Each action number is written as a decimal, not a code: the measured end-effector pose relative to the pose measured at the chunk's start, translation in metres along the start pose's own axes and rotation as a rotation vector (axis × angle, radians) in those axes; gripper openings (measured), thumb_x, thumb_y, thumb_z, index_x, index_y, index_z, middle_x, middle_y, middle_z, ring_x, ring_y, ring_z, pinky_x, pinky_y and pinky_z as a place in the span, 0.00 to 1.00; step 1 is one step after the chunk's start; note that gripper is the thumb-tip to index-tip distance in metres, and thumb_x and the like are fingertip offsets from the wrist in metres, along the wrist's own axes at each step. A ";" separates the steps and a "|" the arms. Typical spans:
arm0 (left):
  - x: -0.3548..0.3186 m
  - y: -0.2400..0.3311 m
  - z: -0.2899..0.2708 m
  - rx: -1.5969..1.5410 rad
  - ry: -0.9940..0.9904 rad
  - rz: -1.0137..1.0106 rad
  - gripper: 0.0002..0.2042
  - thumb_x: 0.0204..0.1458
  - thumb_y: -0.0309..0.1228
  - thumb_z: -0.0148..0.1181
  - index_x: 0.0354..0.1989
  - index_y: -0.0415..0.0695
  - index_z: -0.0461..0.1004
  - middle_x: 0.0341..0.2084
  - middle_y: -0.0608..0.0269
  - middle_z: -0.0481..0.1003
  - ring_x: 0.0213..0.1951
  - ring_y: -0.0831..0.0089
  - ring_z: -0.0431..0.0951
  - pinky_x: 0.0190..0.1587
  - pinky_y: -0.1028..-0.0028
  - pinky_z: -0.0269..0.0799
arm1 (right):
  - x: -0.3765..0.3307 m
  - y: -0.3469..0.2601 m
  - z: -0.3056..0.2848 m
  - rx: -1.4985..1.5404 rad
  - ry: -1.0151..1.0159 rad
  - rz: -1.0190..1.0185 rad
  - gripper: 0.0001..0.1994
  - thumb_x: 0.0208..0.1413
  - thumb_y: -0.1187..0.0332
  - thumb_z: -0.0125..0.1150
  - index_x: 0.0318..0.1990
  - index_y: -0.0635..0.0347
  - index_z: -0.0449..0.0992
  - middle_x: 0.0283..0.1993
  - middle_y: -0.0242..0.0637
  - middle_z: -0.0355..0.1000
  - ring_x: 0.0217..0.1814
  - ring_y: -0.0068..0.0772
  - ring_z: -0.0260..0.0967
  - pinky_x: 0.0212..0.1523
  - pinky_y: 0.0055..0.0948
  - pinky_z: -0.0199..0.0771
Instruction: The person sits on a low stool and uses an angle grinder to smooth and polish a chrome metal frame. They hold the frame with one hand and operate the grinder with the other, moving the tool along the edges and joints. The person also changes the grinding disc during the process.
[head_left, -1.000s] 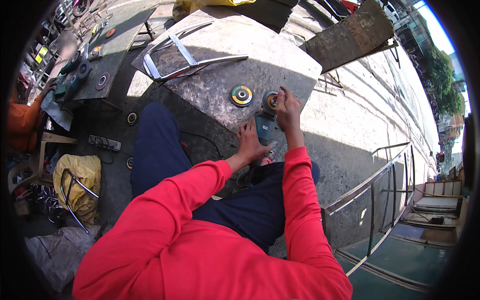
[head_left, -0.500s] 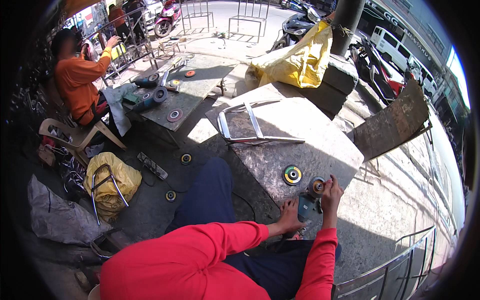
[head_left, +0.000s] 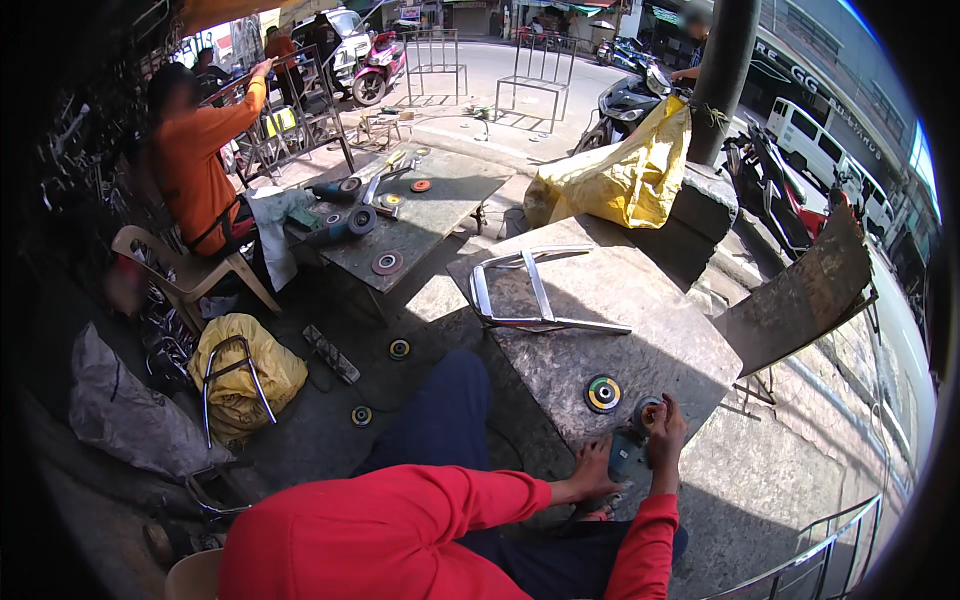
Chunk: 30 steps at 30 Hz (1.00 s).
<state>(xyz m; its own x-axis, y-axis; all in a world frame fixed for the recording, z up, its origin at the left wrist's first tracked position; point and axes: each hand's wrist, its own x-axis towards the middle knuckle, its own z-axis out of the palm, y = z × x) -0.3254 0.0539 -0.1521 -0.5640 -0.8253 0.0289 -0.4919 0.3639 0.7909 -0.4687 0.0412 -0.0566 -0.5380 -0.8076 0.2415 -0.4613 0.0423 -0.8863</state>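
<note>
A blue-green angle grinder (head_left: 627, 456) lies on the near corner of the worn work table (head_left: 690, 345), its round disc (head_left: 647, 412) facing up. My left hand (head_left: 594, 470) is closed against the left side of its body. Curled at the right edge of the disc, the fingers of my right hand (head_left: 667, 438) are closed on it and partly cover it. Just beyond my hands, a yellow-and-green ringed flap disc (head_left: 602, 393) rests flat on the table. A shiny bent metal tube frame (head_left: 541, 290) lies farther off on the same table.
A second table (head_left: 440, 200) at the left holds other grinders (head_left: 345, 226) and loose discs. Beside it a person in orange (head_left: 200, 155) sits on a plastic chair (head_left: 165, 265). A yellow sack (head_left: 630, 170) and a curved metal sheet (head_left: 805, 285) flank my table. A power strip (head_left: 330, 353) lies on the floor.
The whole view has shifted, so things sit lower and more to the right. My hands stay at the grinder; the right fingers have moved slightly on the disc. The person in orange has raised an arm.
</note>
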 end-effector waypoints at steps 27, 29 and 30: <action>0.035 -0.002 -0.013 -0.189 0.243 -0.040 0.28 0.57 0.47 0.58 0.54 0.32 0.70 0.50 0.38 0.72 0.54 0.45 0.70 0.60 0.56 0.62 | -0.004 0.018 -0.002 -0.435 0.084 -0.012 0.19 0.57 0.65 0.62 0.52 0.67 0.74 0.50 0.57 0.71 0.54 0.56 0.69 0.54 0.43 0.68; 0.055 0.002 -0.017 -0.209 0.338 0.003 0.24 0.58 0.44 0.58 0.48 0.32 0.74 0.46 0.38 0.74 0.50 0.44 0.72 0.56 0.55 0.65 | -0.004 0.023 -0.003 -0.441 0.088 0.008 0.18 0.58 0.65 0.61 0.51 0.68 0.74 0.46 0.56 0.74 0.49 0.54 0.73 0.50 0.42 0.71; 0.064 0.006 -0.019 -0.216 0.401 0.030 0.22 0.58 0.43 0.57 0.45 0.32 0.75 0.43 0.38 0.76 0.48 0.43 0.73 0.54 0.54 0.67 | -0.002 0.024 -0.004 -0.435 0.082 0.026 0.17 0.58 0.65 0.60 0.51 0.69 0.74 0.45 0.56 0.75 0.46 0.53 0.74 0.48 0.42 0.73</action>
<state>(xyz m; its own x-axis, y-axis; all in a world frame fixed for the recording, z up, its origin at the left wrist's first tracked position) -0.3520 -0.0053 -0.1344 -0.2537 -0.9333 0.2541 -0.3057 0.3266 0.8943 -0.4815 0.0466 -0.0772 -0.5997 -0.7542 0.2673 -0.6910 0.3197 -0.6483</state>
